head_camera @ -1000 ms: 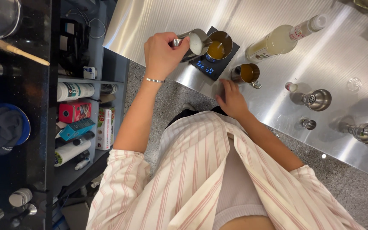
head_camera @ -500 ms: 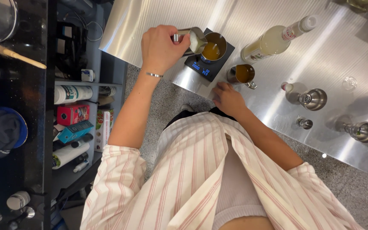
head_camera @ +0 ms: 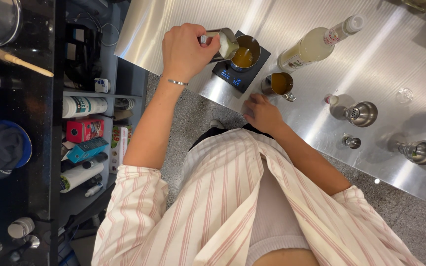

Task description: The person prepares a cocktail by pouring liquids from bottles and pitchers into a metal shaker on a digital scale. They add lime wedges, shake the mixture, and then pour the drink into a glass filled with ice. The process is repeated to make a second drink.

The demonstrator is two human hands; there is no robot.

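2 hands are in view, and the risk sits mostly with the left hand [head_camera: 186,51]. It grips a small steel pouring jug holding pale creamy liquid [head_camera: 221,43], tipped with its lip over the round steel cup of amber liquid [head_camera: 245,53] that stands on the black digital scale with blue lit digits [head_camera: 240,69]. My judgement is that the stream could miss or overshoot: the cup's mouth is narrow, the jug is held above it at a slant, and a quick tilt would send liquid over the far rim onto the scale's face. A heavy pour could also overfill the cup, since amber liquid already covers its bottom. The scale lies close to the near edge of the brushed steel bench [head_camera: 380,54], so a knock from the wrist could push it toward the drop to the speckled grey floor [head_camera: 193,118].

The right hand [head_camera: 262,114] lies flat on the bench edge, fingers [head_camera: 253,101] loose and spread, grasping nothing. Just beyond it stands a second small steel handled cup of amber liquid [head_camera: 279,83]; a careless lift of that hand could tip it.

The jug is wrapped in the left fingers [head_camera: 208,40], clenched around its body and handle side, with only the spout end and the pale surface showing past the knuckles. A clear glass bottle of pale yellow liquid with a white cap [head_camera: 316,45] lies slanted to the right of the scale, apart from both hands.
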